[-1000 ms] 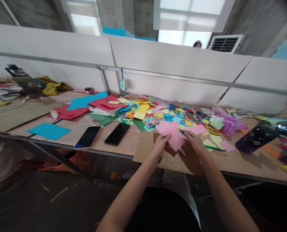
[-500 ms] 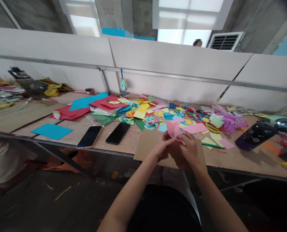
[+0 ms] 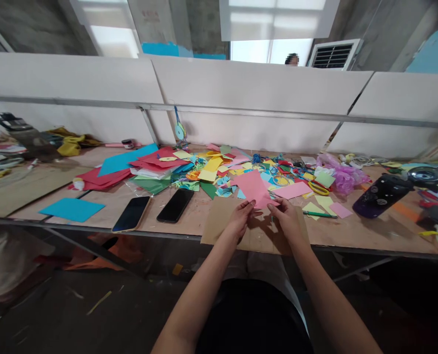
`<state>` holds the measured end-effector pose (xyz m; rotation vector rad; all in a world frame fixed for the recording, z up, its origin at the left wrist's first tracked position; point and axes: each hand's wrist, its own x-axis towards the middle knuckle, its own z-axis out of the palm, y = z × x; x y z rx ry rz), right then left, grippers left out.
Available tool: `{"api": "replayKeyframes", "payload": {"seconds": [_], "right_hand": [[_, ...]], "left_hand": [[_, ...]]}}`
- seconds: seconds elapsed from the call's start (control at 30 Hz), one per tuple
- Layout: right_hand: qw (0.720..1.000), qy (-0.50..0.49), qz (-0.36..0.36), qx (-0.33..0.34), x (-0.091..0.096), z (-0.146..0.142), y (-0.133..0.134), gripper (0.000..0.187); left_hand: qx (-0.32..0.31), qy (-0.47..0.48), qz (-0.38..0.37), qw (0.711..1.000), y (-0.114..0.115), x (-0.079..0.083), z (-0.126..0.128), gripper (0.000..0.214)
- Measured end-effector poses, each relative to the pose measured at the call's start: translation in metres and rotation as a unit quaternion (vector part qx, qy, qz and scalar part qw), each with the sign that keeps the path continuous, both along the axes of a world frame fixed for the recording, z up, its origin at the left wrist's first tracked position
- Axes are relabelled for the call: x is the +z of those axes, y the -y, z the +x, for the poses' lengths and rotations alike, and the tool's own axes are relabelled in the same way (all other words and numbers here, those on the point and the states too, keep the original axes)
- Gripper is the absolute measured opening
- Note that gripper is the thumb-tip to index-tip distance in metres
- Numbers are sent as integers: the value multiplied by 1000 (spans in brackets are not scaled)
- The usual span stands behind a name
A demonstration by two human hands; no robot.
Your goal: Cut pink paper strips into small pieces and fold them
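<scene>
Partly behind left hand (image 3: 241, 220), right hand (image 3: 287, 222): pink paper (image 3: 253, 188).

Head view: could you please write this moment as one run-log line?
left hand: grips pink paper lower edge | right hand: grips pink paper | below: cardboard sheet | nearby: green pencil

A phone in a pale case (image 3: 132, 214) and a black phone (image 3: 175, 205) are lying side by side on the wooden table (image 3: 370, 236). A blue sheet (image 3: 72, 209) is sitting alone to their left, with red sheets (image 3: 104, 178) piling up behind it. Coloured scraps (image 3: 219, 172) are spreading across the middle. Yellow scissors (image 3: 318, 188) and a green pen (image 3: 319, 214) are resting to the right, with a purple bag (image 3: 342, 177) and a dark bottle (image 3: 379, 195) lying beyond.
</scene>
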<state>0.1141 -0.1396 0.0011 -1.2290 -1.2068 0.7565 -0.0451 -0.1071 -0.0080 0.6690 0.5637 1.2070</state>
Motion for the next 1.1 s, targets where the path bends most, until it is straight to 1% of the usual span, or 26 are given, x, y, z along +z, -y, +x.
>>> {"api": "replayKeyframes", "payload": {"seconds": [0.03,0.1,0.2,0.23,0.37,0.4,0.47,0.57,0.67,0.77,0.9,1.0,1.1], "right_hand": [[1000,-15,-2,7,1,0,1,40],[999,-33,19,6,2,-1,2,42],[998,-23,58,4,5,-3,6,48],[998,-7,64,7,5,-3,6,46],[992,72,97,26,6,-3,6,24],[991,81,102,26,6,-3,6,21],[993,71,91,22,5,-2,5,23],[998,25,55,4,3,-1,3,27],[999,-6,38,-14,2,-1,3,27],[999,-19,40,-28,3,-1,3,29],[998,-13,46,-36,3,-1,4,30],[998,-10,52,-36,3,-1,3,31],[997,-39,56,-21,2,-2,2,31]], "left_hand": [[4,0,-5,1000,0,0,0,46],[13,1,-8,1000,0,0,0,46],[24,-2,-2,1000,0,1,0,47],[26,-2,2,1000,0,2,0,47],[25,-5,12,1000,1,5,0,46],[24,-6,15,1000,1,5,0,47],[24,-6,16,1000,1,5,-1,47],[24,-8,11,1000,1,5,-1,46],[10,-14,14,1000,2,5,-1,49],[-7,-25,29,999,4,7,-1,52],[-24,-59,57,996,6,7,-1,53],[-24,-93,81,992,7,6,1,52],[-19,-108,83,991,7,4,2,48]]}}
